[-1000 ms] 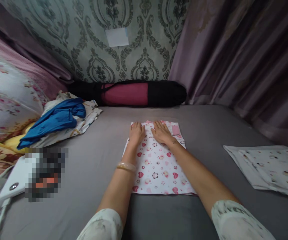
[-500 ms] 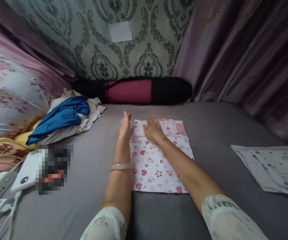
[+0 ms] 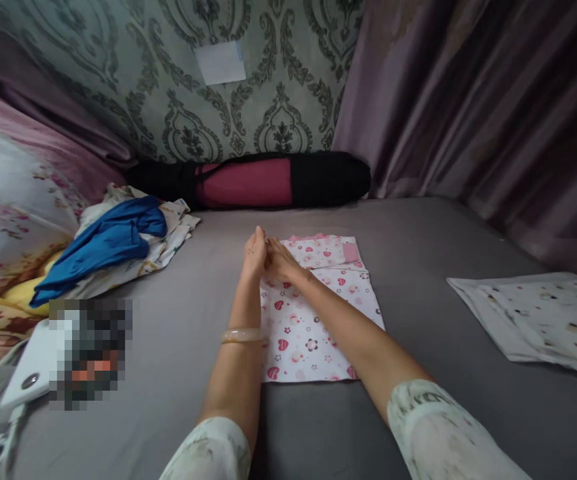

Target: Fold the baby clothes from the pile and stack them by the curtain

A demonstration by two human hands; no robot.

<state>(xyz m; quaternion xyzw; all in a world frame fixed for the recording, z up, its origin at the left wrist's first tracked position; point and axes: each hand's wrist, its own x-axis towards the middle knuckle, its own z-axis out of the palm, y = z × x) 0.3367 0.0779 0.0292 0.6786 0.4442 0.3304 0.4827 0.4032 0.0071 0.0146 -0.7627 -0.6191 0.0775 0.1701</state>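
- Grip of the left hand (image 3: 255, 253): the hand stands on edge, thumb side up, at the far left part of the heart-print garment (image 3: 313, 323); its fingers are mostly hidden, so whether they pinch cloth cannot be told.
- Right hand (image 3: 281, 262) is palm down over the same far left part, fingers reaching to the left hand; whether it pinches or only presses cannot be told.
- Heart-print garment lies folded flat on the grey-sheeted bed (image 3: 408, 280), in front of the person, between and under the forearms; it is white with red hearts and small flowers.
- Across its far end runs a folded band, with a pink patch (image 3: 350, 252) at the right and pink trim along the far edge.
- Bangle (image 3: 243, 335) circles the left forearm.
- Folded white garment (image 3: 543, 317) with small dark prints lies well apart, to the right.
- Blue garment (image 3: 105, 247) lies rumpled over patterned cloth (image 3: 168, 253) at the left.
- Long black-and-maroon bag (image 3: 243, 181) rests beyond, along the wallpapered wall (image 3: 168, 87).
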